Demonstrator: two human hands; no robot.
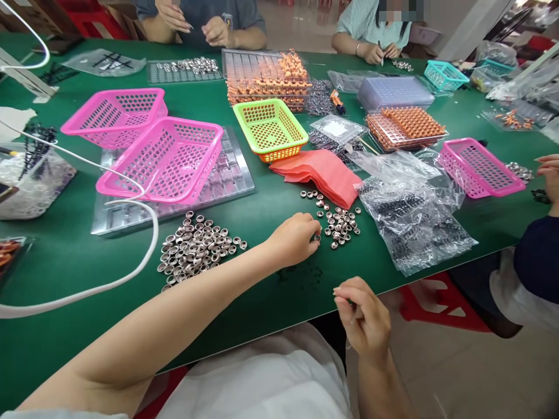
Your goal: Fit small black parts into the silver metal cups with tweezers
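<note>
My left hand [297, 240] reaches over the green table beside a small pile of silvery metal rings [343, 224]. Its fingers are bent around a ring-like metal piece [316, 237] that shows between thumb and fingertips. Near the table's front edge is my right hand [364, 314], its fingers curled and thumb close to the index finger; whatever it may hold is too small to make out. A larger heap of metal rings [192, 247] lies left of my left forearm. Small dark bits [305, 276] are scattered on the table between my hands.
Pink baskets [163, 160] and a white cable [152, 233] lie at left. A yellow-green basket [271, 125], red foam sheets [321, 171] and clear bags [406, 215] sit beyond and right. Another pink basket [483, 169] stands near a person at right. Two people sit opposite.
</note>
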